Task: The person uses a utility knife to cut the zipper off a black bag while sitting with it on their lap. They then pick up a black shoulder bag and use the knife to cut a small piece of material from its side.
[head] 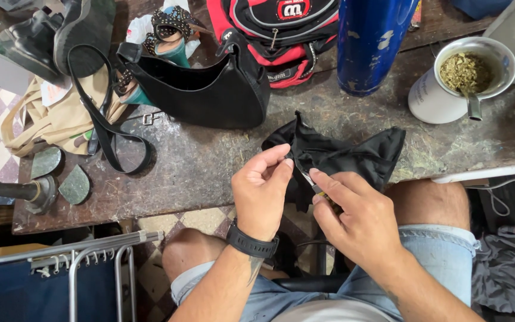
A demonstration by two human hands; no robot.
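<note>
A crumpled black cloth (353, 156) hangs over the front edge of a worn wooden workbench (210, 173). My left hand (261, 192), with a black wristband, pinches the cloth's left edge between thumb and fingers. My right hand (356, 216) holds a small thin tool against the same edge, its tip just under my left fingers; the tool is mostly hidden by my fingers. Both hands are in front of the bench, above my knees in denim shorts.
A black handbag (210, 89) with a long strap lies behind the cloth. A red and black backpack (281, 36), a blue cylinder (371, 42), a white cup of dried herb (460, 80), shoes (55, 36) and a beige bag (55, 119) crowd the bench.
</note>
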